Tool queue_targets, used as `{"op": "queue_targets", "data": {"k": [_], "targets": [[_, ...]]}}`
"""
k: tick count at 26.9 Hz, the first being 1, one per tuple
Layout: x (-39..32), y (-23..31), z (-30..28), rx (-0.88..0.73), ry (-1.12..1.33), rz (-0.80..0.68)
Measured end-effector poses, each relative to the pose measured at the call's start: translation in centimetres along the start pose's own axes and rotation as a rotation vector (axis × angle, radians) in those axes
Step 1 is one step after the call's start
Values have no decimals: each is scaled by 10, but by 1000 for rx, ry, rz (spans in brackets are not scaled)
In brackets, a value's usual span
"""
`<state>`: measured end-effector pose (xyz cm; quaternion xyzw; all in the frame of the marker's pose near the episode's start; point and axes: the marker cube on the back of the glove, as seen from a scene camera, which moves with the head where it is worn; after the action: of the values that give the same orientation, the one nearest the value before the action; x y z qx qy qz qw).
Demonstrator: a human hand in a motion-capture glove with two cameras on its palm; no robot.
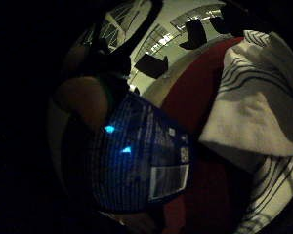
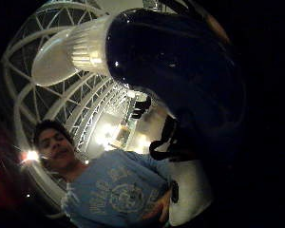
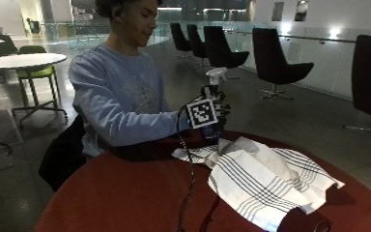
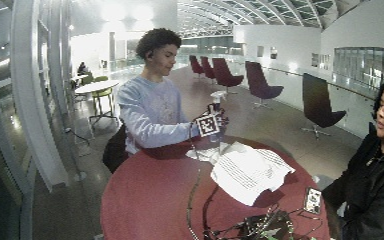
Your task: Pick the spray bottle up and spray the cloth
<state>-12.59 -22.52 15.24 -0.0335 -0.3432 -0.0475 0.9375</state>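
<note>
The person at the round red table (image 3: 121, 193) holds a spray bottle (image 3: 215, 83) upright above the table's far side; its white nozzle shows over the gloved right hand (image 3: 214, 115), whose fingers wrap the bottle's body. In the little finger side palm view the bottle's dark blue label (image 1: 141, 156) fills the middle, close to the palm. The thumb side palm view shows the white nozzle (image 2: 71, 52) and dark neck. A white cloth with dark stripes (image 3: 263, 181) lies crumpled on the table, below and beside the hand, also seen as cloth (image 1: 254, 112).
Black cables (image 3: 189, 193) run from the hand across the table to its near edge. A phone (image 4: 312, 200) and a tangle of wires (image 4: 258, 227) lie at the table's near side. Another person (image 4: 375, 170) sits at the right. Black chairs (image 3: 276, 63) stand behind.
</note>
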Motion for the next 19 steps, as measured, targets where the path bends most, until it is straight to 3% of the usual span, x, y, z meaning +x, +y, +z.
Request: {"op": "queue_targets", "data": {"k": [3,7,9,12,19], "targets": [[5,14,-2,-89,26,11],[15,10,-10,-5,80,23],[12,23,-24,-46,84,25],[1,52,-60,-88,95,27],[1,106,-171,85,417,77]]}}
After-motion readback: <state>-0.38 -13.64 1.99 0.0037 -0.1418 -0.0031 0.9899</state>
